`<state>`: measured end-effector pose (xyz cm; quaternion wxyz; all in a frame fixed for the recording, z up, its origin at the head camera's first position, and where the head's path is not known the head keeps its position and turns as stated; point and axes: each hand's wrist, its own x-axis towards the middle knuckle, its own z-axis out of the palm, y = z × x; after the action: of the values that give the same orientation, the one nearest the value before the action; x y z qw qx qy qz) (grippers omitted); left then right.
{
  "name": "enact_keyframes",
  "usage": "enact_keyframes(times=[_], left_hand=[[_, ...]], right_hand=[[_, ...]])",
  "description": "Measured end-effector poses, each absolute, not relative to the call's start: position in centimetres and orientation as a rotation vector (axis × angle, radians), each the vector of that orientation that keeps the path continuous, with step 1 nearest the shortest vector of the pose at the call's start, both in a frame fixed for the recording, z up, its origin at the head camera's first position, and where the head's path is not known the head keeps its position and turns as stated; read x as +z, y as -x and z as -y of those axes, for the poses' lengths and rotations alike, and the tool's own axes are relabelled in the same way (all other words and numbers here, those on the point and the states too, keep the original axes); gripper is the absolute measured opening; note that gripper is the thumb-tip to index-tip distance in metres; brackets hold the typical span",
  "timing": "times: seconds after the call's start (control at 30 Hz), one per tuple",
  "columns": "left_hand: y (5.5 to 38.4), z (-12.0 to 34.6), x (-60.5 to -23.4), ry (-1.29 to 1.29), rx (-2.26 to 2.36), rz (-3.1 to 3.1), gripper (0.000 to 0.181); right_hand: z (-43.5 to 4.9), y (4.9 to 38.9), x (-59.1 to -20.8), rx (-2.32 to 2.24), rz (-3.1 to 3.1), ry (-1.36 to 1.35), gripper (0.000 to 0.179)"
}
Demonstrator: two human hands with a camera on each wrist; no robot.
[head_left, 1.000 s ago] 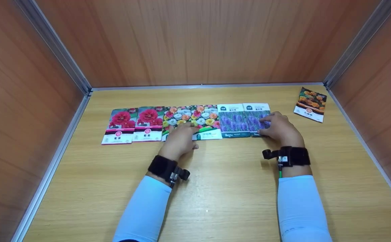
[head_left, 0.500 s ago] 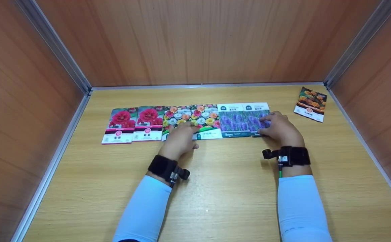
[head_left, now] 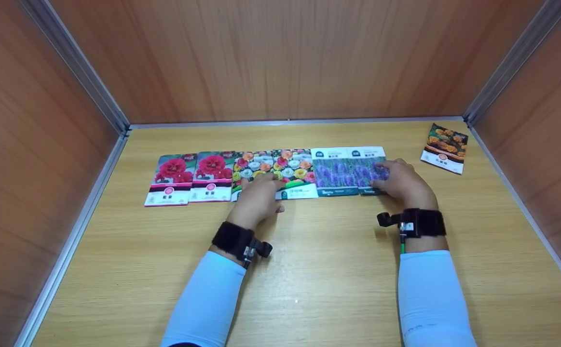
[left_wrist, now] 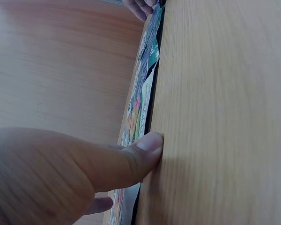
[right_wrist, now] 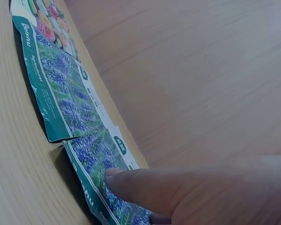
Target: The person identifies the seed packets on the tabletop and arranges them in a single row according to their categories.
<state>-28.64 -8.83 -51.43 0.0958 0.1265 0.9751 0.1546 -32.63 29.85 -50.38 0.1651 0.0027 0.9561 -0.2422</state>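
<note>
Several flower seed packets lie in a row in the head view. Two pink-flower packets (head_left: 170, 173) are at the left, two mixed-colour flower packets (head_left: 294, 168) in the middle, and two purple-flower packets (head_left: 334, 176) at the right. My left hand (head_left: 257, 196) rests over the mixed-colour pair, hiding part of the left one; its thumb (left_wrist: 150, 143) touches the table by their lower edge. With thumb and fingertips, my right hand (head_left: 403, 183) presses on the rightmost purple-flower packet (right_wrist: 96, 152). That packet's edge slightly overlaps its neighbour.
One orange-flower packet (head_left: 445, 148) lies tilted at the back right, apart from the row. Wooden panels (head_left: 280, 62) with metal edging enclose the table (head_left: 328, 279) at the back and both sides. Wrist cameras on black straps (head_left: 234, 241) sit on both arms.
My right fingers have shifted slightly on the rightmost purple-flower packet, the upper fingertip moving a little back and right. My left hand stays in place.
</note>
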Motion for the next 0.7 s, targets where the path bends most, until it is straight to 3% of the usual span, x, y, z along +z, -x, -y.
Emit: enact_keyframes(times=[0.7], left_hand=[[28.9,8.9,-51.6,-0.342,0.482,-2.865,0.070]], right_hand=[[-31.6,32.8,-50.1,-0.763,-2.740,-0.122,0.074]])
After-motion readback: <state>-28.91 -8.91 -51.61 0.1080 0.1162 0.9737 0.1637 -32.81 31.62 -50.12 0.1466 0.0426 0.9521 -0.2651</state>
